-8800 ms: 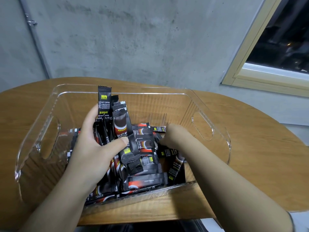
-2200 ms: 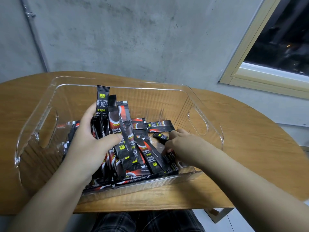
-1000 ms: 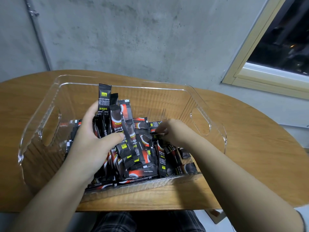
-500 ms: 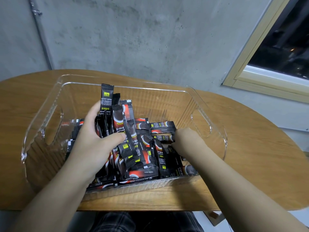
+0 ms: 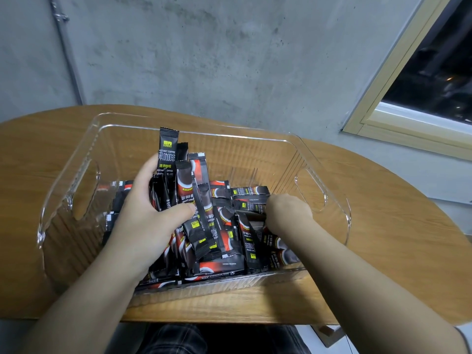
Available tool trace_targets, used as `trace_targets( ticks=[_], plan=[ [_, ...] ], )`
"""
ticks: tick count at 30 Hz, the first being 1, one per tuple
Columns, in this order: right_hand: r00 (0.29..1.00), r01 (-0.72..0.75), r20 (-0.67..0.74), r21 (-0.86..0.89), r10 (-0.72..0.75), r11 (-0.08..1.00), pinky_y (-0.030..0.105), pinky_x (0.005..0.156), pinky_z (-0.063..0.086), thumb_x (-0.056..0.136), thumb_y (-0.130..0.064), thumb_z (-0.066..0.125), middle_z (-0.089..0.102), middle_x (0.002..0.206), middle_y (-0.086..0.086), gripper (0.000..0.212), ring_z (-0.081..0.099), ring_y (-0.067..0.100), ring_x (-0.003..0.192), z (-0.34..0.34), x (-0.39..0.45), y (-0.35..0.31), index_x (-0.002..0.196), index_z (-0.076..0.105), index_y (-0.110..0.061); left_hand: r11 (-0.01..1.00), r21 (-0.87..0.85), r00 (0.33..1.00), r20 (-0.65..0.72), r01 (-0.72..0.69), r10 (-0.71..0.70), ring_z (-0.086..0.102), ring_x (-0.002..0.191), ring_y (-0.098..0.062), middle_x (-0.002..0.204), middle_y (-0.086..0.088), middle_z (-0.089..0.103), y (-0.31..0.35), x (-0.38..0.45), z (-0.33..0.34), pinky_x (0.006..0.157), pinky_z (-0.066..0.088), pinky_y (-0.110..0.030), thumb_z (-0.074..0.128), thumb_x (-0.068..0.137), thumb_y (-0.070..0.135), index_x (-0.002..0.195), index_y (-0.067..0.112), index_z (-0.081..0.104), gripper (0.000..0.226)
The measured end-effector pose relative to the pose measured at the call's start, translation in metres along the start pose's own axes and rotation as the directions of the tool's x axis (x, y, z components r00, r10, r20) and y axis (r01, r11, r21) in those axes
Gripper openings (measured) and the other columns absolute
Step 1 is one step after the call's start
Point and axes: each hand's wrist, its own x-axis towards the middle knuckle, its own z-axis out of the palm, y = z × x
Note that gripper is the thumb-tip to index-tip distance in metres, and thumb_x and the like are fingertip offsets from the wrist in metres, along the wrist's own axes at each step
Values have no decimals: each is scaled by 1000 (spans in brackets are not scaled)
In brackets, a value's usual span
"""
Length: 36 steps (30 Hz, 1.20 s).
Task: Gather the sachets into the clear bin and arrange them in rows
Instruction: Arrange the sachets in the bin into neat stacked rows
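A clear plastic bin (image 5: 76, 159) with cut-out handles stands on the wooden table and holds several black-and-red coffee sachets. My left hand (image 5: 145, 213) grips an upright bundle of sachets (image 5: 184, 180) in the bin's left half, thumb across their front. More sachets lean against the bundle, and loose sachets (image 5: 249, 194) lie flat at the right. My right hand (image 5: 286, 213) reaches down among those loose sachets with its fingers curled under and hidden, so I cannot tell what they hold.
The rounded wooden table (image 5: 383, 226) ends close to my body at the front. A grey concrete wall stands behind it, with a window frame (image 5: 398, 108) at the upper right. The bin's back right part shows bare floor.
My right hand has moved from the middle of the pile down to the loose sachets at the right. My left hand keeps the upright bundle in the same place.
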Motion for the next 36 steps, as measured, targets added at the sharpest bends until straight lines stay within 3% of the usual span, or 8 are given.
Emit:
trace_targets(
  ticks=[4, 12, 17, 20, 22, 31, 33, 36],
  plan=[
    [1000, 5, -22, -29, -5, 1000, 30, 63, 41, 88, 1, 47, 47, 72, 2, 14, 50, 25, 75, 2, 0, 0, 91, 53, -11, 1000, 11, 1000, -3, 4, -4, 56, 107, 6, 114, 32, 58, -1, -1, -1, 94, 41, -28, 78, 65, 10, 122, 56, 42, 82],
    [998, -4, -60, 7, 4, 1000, 30, 64, 41, 86, 4, 46, 43, 73, 1, 27, 48, 25, 78, 2, -3, 2, 108, 58, -6, 1000, 1, 1000, -14, -13, 13, 53, 94, 23, 103, 40, 57, 0, -1, 0, 80, 36, -13, 74, 72, 2, 129, 50, 40, 82],
    [997, -25, -69, 48, 28, 999, 32, 66, 41, 85, 4, 49, 57, 93, 7, 32, 55, 29, 88, -5, -7, 5, 113, 59, -9, 1000, 12, 999, -25, -20, 20, 48, 90, 29, 95, 48, 53, 2, -1, 2, 79, 33, -10, 69, 76, -3, 123, 51, 39, 77],
    [995, -30, -93, 59, 36, 998, 31, 62, 40, 87, 1, 49, 48, 74, 4, 11, 51, 26, 73, -10, -13, 9, 85, 53, -8, 1000, 10, 1000, -23, -8, 8, 52, 96, 20, 106, 38, 56, 1, -1, 2, 83, 37, -15, 70, 76, -2, 129, 49, 40, 80],
    [991, -37, -124, 80, 46, 996, 30, 59, 39, 88, 0, 51, 40, 66, 3, 29, 44, 20, 59, -12, -18, 12, 66, 35, -9, 1000, 15, 1000, -25, -7, 7, 52, 101, 17, 113, 33, 54, 2, -2, 2, 88, 37, -18, 70, 76, -1, 132, 48, 38, 81],
    [951, 9, -308, 95, 21, 995, 26, 45, 32, 83, 10, 46, 36, 58, 4, 35, 31, 16, 47, -3, -22, 19, 60, 29, -10, 999, 45, 999, -32, 7, -6, 41, 106, 16, 103, 47, 36, 7, -4, 2, 93, 26, -18, 70, 78, 4, 134, 50, 32, 82],
    [943, 57, -330, 54, -36, 997, 26, 42, 29, 84, 9, 46, 35, 57, 4, 36, 31, 15, 46, -3, -13, 17, 60, 28, -11, 998, 55, 999, -32, 7, -6, 32, 116, 9, 112, 43, 37, 6, -4, 1, 96, 23, -22, 70, 78, 4, 138, 48, 31, 84],
    [934, 134, -332, -28, -135, 991, 30, 52, 37, 84, 11, 46, 36, 59, 3, 30, 38, 19, 51, -8, -1, 10, 65, 34, -9, 998, 65, 999, -35, 7, -5, 28, 121, 7, 127, 32, 34, 4, -3, 0, 98, 23, -26, 71, 78, 6, 139, 48, 29, 85]
  ],
)
